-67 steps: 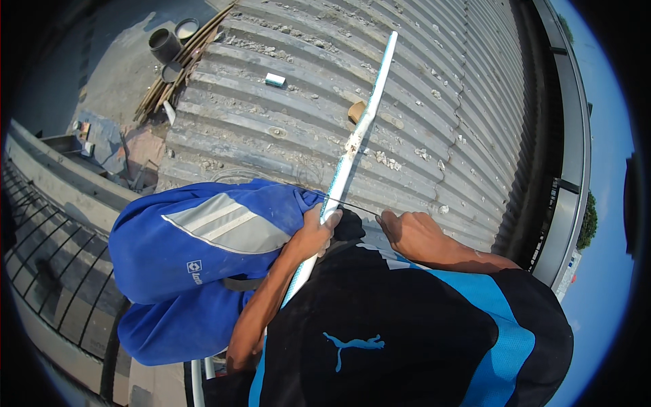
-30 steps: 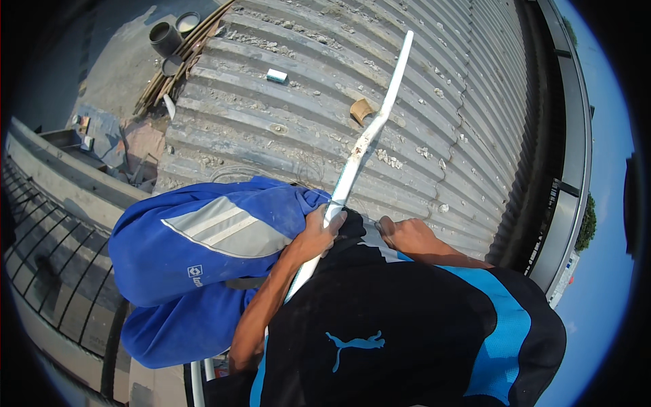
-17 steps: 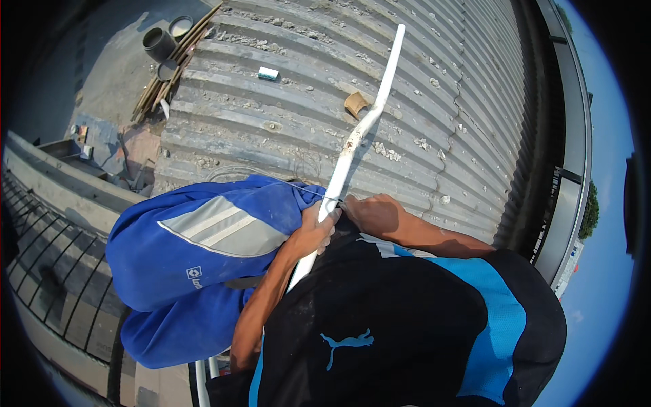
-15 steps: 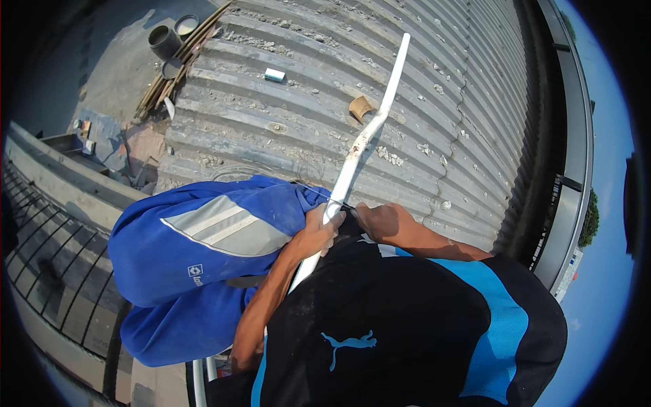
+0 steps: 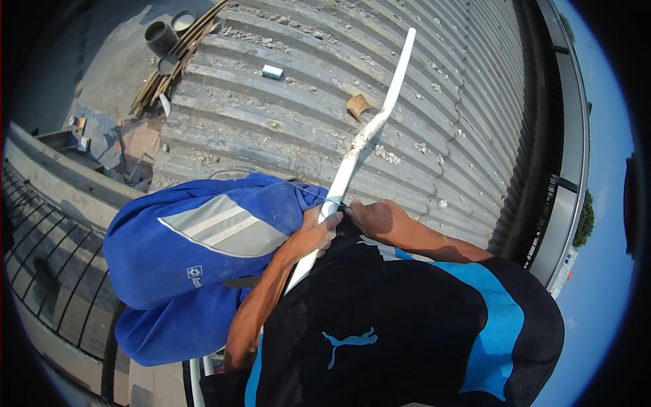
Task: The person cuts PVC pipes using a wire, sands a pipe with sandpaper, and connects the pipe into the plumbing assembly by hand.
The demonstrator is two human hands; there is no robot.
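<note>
One bent white pipe [image 5: 356, 149] over grey corrugated sheeting [image 5: 237, 102]
Left hand [image 5: 316, 234] grips the pipe; right hand [image 5: 373, 218], curled closed, pinches thin wire [image 5: 333, 200] just beside it.

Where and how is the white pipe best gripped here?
Probably around the straight stretch of the white pipe between its bend and the body, from the left, as the left hand does: it is slim enough for a fist, and the right hand sits close on the other side.
</note>
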